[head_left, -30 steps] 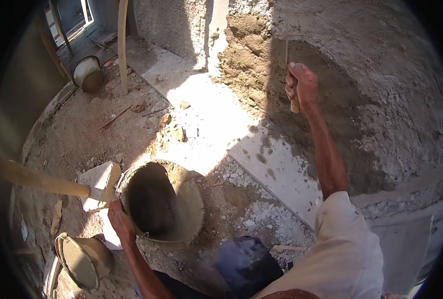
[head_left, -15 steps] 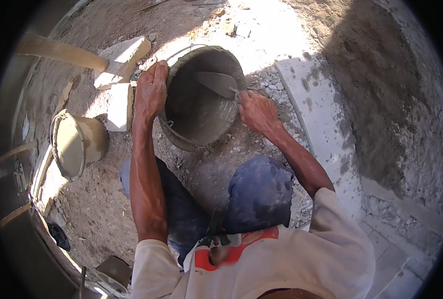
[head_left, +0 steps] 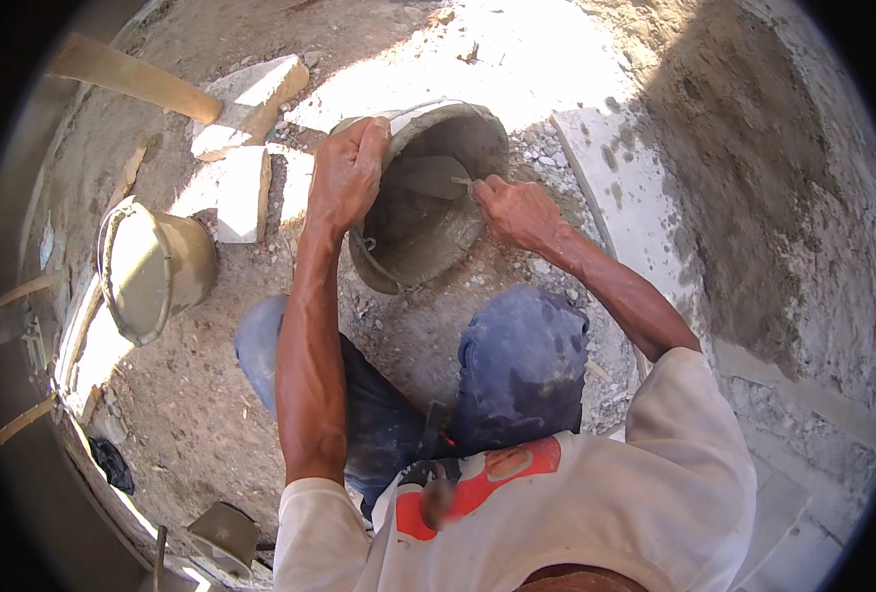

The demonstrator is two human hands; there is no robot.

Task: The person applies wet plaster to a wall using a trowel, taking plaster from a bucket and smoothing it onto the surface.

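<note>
In front of my knees a cement-coated bucket [head_left: 428,259] is tipped, its mouth facing me and turned to the right. My left hand [head_left: 351,170] is closed over the left side of its rim. Inside lies the blade of a trowel [head_left: 428,178], grey with mortar. My right hand [head_left: 519,209] grips the trowel's handle at the bucket's right edge; the fingers hide most of the handle. A thin wire handle arcs over the far rim. Wet grey residue coats the bucket's inner wall.
A second bucket [head_left: 186,261] with grey contents stands to the left. Pale blocks [head_left: 244,194] and a wooden post [head_left: 137,79] are beyond it. A long pale slab [head_left: 635,197] runs along the right, beside dark wet mortar [head_left: 744,187]. Another container [head_left: 223,538] is at lower left.
My left hand has pulled the bucket's rim rightward, and the bucket now tilts more to the right. My right hand and the trowel have shifted slightly, the blade staying inside.
</note>
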